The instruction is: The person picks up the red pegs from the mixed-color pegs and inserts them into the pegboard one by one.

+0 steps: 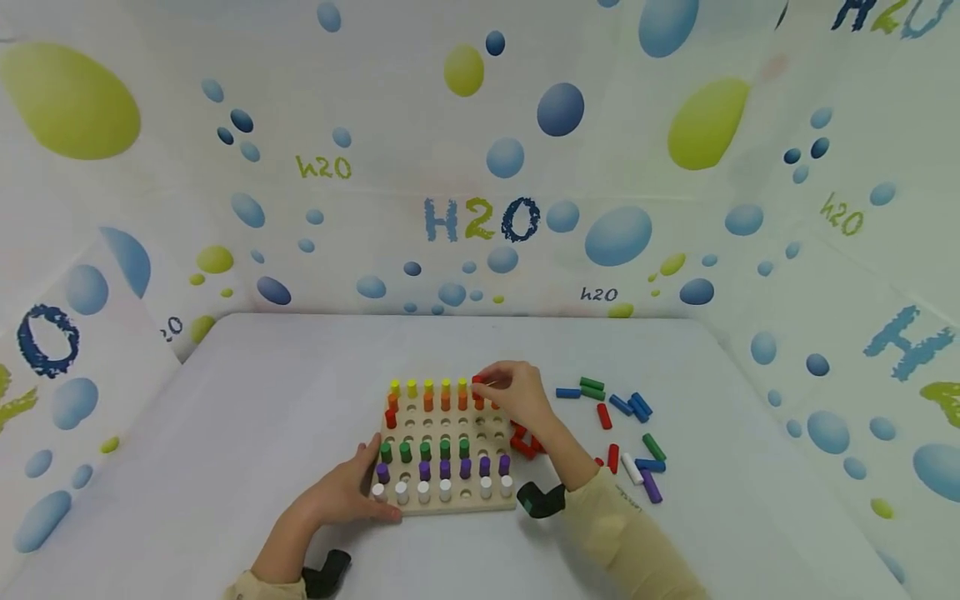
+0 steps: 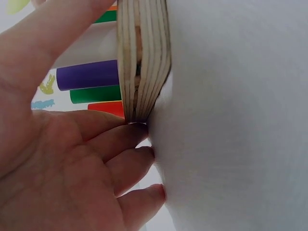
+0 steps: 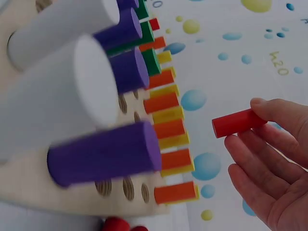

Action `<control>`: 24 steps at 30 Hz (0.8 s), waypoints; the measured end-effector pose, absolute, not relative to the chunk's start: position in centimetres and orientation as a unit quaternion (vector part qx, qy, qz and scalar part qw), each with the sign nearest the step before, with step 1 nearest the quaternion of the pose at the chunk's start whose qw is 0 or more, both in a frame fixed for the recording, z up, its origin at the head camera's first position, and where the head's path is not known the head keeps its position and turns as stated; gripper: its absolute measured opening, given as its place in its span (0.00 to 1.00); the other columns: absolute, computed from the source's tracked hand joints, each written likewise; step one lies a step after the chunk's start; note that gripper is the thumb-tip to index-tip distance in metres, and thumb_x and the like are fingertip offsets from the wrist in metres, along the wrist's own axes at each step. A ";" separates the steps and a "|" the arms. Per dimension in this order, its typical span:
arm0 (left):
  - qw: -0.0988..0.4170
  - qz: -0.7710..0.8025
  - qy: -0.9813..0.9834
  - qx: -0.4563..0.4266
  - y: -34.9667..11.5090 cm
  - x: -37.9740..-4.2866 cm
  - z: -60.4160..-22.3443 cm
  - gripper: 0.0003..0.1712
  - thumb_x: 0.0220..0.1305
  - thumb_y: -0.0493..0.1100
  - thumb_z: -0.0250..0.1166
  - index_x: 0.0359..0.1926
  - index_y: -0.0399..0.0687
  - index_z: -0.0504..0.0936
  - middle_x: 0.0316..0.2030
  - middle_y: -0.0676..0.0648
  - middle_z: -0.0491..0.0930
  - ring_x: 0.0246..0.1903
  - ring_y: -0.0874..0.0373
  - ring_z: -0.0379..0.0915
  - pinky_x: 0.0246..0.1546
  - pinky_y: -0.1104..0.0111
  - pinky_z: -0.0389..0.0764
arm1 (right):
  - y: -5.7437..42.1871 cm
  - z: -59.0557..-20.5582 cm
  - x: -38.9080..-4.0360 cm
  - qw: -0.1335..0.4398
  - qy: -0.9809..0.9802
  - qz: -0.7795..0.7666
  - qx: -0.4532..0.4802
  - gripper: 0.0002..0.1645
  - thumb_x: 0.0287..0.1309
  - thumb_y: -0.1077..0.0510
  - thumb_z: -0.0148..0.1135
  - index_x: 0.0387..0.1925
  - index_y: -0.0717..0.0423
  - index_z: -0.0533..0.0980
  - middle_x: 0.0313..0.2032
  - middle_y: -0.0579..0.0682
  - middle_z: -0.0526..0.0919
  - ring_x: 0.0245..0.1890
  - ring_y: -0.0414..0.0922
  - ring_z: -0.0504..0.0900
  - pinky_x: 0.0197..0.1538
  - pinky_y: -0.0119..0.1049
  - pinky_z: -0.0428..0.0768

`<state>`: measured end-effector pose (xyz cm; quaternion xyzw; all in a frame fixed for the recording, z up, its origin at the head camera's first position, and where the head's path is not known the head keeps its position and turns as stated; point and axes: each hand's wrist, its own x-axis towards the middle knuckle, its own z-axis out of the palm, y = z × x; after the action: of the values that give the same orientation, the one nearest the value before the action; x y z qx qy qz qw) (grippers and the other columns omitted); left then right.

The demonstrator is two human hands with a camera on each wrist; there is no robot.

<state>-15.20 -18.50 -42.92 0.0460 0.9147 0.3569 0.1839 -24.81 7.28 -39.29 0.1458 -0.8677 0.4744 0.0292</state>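
A wooden pegboard [image 1: 457,509] lies on the white table, bearing rows of yellow, orange, green, purple and white pegs and a single red one at its left edge. My left hand [image 1: 337,492] holds its near left corner, thumb along the front edge and fingers against the left side. In the left wrist view, fingertips touch the layered board edge [image 2: 144,53]. Over the back right of the board, my right hand [image 1: 521,396] pinches a red peg [image 3: 238,123] between thumb and fingers. The right wrist view shows that peg held apart from the board.
Loose red pegs [image 1: 522,443] lie close to the board's right side, partly hidden by the right arm. Farther right are scattered blue pegs [image 1: 640,407], green pegs [image 1: 653,447], a white peg [image 1: 632,468] and a purple peg [image 1: 651,487]. A patterned backdrop [image 1: 375,108] surrounds the table.
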 end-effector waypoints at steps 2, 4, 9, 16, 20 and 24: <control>0.183 0.359 0.914 0.045 -18.6 -15.1 -43.0 0.72 0.30 0.59 0.77 0.69 0.35 0.44 0.65 0.26 0.45 0.64 0.31 0.41 0.58 0.39 0.50 | 6.6 -39.2 -24.7 0.028 -0.866 0.475 0.156 0.10 0.50 0.54 0.67 0.34 0.56 0.82 0.31 0.48 0.84 0.30 0.41 0.82 0.33 0.30 0.79; 0.182 0.360 0.914 0.046 -18.7 -15.1 -43.0 0.72 0.30 0.59 0.77 0.69 0.35 0.45 0.65 0.27 0.45 0.64 0.32 0.42 0.58 0.39 0.51 | 6.0 -39.1 -24.6 0.028 -0.862 0.479 0.163 0.10 0.50 0.55 0.67 0.33 0.57 0.82 0.31 0.49 0.84 0.30 0.41 0.82 0.33 0.30 0.79; 0.184 0.357 0.915 0.045 -18.7 -15.0 -42.9 0.72 0.31 0.59 0.77 0.69 0.35 0.45 0.65 0.27 0.45 0.64 0.32 0.42 0.57 0.39 0.51 | 4.7 -39.2 -24.6 0.019 -0.854 0.488 0.176 0.10 0.50 0.56 0.67 0.33 0.58 0.82 0.31 0.50 0.84 0.30 0.41 0.82 0.32 0.30 0.79; 0.188 0.354 0.915 0.047 -18.7 -15.0 -42.8 0.71 0.32 0.59 0.76 0.69 0.35 0.45 0.65 0.26 0.45 0.64 0.31 0.43 0.57 0.39 0.52 | 2.9 -39.2 -24.6 0.011 -0.855 0.482 0.194 0.08 0.51 0.56 0.67 0.33 0.56 0.82 0.31 0.48 0.85 0.29 0.39 0.82 0.33 0.30 0.78; 0.191 0.356 0.914 0.047 -18.7 -15.0 -42.8 0.70 0.33 0.60 0.76 0.70 0.36 0.44 0.66 0.27 0.44 0.64 0.31 0.42 0.57 0.39 0.52 | 1.7 -39.3 -24.5 -0.009 -0.852 0.488 0.190 0.08 0.51 0.56 0.67 0.33 0.56 0.82 0.31 0.47 0.84 0.29 0.39 0.81 0.33 0.30 0.78; 0.191 0.355 0.914 0.052 -18.9 -15.0 -42.8 0.70 0.34 0.59 0.76 0.69 0.35 0.44 0.65 0.26 0.44 0.64 0.31 0.42 0.57 0.39 0.51 | 0.7 -39.6 -24.4 -0.028 -0.848 0.497 0.185 0.09 0.51 0.56 0.67 0.33 0.56 0.82 0.31 0.46 0.84 0.29 0.38 0.81 0.34 0.29 0.78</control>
<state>-14.98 -18.86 -42.84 0.0522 0.9137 0.3550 0.1908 -24.44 0.71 -39.62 0.1852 -0.8476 0.4966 -0.0276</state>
